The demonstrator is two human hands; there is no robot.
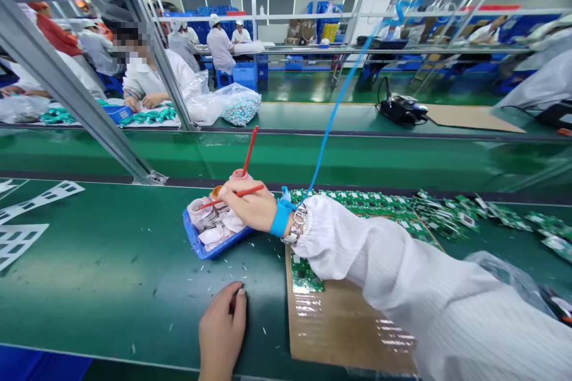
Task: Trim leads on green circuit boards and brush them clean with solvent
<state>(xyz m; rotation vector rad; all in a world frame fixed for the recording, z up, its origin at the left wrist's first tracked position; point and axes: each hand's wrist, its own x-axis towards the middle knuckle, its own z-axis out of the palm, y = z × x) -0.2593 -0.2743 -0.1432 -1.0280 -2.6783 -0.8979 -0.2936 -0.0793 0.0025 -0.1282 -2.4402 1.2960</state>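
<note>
My right hand (252, 208), with a blue wrist strap (281, 218) and a bracelet at its wrist, pinches a thin red brush (210, 204). The brush slants down to the left, its tip at a small pale pot (198, 212) in a blue tray (192, 244); bristles cannot be made out. Crumpled white cloth or paper (218, 235) lies in the tray too. Behind my hand, a second red stick (251, 152) stands in a pinkish container (239, 175). My left hand (222, 330) rests on the green bench, fingers curled in, nothing visible in them.
Green circuit boards (308, 278) lie on a cardboard sheet (344, 333) under my right sleeve, with more boards (442, 214) heaped farther right. A coiled blue cord (333, 113) rises from the strap. White cut-out sheets (22, 244) lie left. A metal post (102, 107) and co-workers stand beyond.
</note>
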